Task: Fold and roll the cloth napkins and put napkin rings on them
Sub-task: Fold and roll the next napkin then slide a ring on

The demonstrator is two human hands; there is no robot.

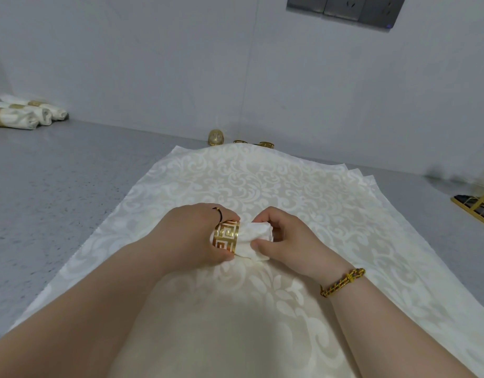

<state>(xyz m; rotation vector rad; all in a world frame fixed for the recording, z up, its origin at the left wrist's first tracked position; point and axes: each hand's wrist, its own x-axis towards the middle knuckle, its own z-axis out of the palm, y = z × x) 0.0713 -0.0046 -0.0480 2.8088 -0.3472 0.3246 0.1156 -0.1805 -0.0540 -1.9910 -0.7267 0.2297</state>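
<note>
A rolled napkin (256, 240) is held just above the stack of flat napkins (262, 181), which is spread on the grey counter (71, 173). The roll's long axis runs left to right across the view. The right grip (284, 238) is curled round the roll's right end, thumb below and fingers over the top. The left grip (200, 236) is closed round a gold napkin ring (226, 238), whose opening faces along the roll. The ring sits at the left end of the visible cloth, touching it, and cloth emerges from its right side. How much cloth lies inside or left of it is hidden by the hand. The ring is judged to be started but not yet centred. The coming move therefore turns on travel along the axis, with the ring drawn rightward while the right end is held firm. Finished rolls (25, 113) lie far left on the counter and spare rings (266, 144) behind the stack.
</note>
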